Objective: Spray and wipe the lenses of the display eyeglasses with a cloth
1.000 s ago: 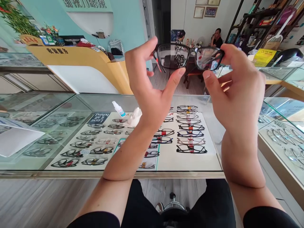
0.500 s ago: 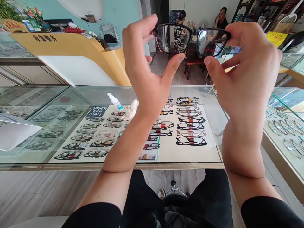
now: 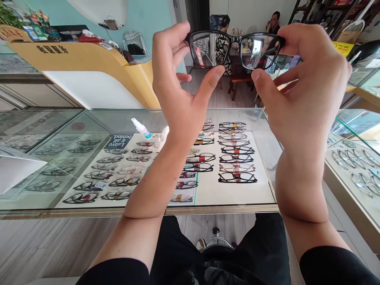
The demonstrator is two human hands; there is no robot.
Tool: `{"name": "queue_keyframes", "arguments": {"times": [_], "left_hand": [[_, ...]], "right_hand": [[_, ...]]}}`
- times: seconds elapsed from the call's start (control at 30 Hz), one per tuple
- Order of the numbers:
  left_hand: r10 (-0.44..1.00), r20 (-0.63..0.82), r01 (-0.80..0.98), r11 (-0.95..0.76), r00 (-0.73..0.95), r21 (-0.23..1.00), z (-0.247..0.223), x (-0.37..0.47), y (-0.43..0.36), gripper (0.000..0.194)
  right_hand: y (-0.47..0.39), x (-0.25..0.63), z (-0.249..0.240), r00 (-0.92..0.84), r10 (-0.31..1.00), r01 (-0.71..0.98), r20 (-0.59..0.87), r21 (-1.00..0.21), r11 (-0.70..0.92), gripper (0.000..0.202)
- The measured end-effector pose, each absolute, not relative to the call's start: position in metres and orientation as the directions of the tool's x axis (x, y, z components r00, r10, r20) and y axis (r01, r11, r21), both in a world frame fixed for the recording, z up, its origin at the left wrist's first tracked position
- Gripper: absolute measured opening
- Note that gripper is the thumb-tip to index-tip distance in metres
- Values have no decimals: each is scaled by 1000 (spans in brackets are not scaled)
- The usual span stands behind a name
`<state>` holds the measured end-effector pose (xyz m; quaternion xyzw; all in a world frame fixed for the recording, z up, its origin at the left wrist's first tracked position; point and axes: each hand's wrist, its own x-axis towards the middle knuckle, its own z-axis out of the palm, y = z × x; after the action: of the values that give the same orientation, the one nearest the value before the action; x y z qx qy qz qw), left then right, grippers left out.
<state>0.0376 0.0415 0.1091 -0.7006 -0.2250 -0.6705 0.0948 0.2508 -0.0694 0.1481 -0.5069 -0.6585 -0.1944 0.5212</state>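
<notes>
A pair of black-framed eyeglasses (image 3: 236,39) is held up in front of me, lenses facing me, above the far side of the glass counter. My left hand (image 3: 184,79) grips its left end between the fingers and thumb, the thumb just under the left lens. On the other side my right hand (image 3: 305,75) pinches the right end, its thumb tip near the lower rim of the right lens. A red tag shows at the left lens. The temples are mostly hidden behind the lenses and hands.
Below lies a glass display counter (image 3: 208,209) with rows of eyeglasses (image 3: 237,177). A white spray bottle (image 3: 141,128) and a white figurine (image 3: 162,138) stand on it. A wooden reception desk (image 3: 118,71) is beyond at left. Two people (image 3: 273,23) are at a table in back.
The eyeglasses and both hands have shifted slightly left, and the left hand a little more. The view has also moved a bit. Both hands keep their hold.
</notes>
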Motion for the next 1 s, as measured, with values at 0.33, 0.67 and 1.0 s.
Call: {"name": "queue_keyframes", "arguments": {"times": [0.33,0.67,1.0], "left_hand": [[416,907,394,-825,-63,406,110,34,40,76],[375,903,423,-797,-211,430,111,46,15,83],[24,988,471,-877,-155,95,113,42,22,74]], "right_hand": [[-72,246,147,40,464,854,885,-272,444,52],[-53,252,141,48,487,791,872,-331,515,50],[-45,257,134,46,462,788,886,-316,528,50]]}}
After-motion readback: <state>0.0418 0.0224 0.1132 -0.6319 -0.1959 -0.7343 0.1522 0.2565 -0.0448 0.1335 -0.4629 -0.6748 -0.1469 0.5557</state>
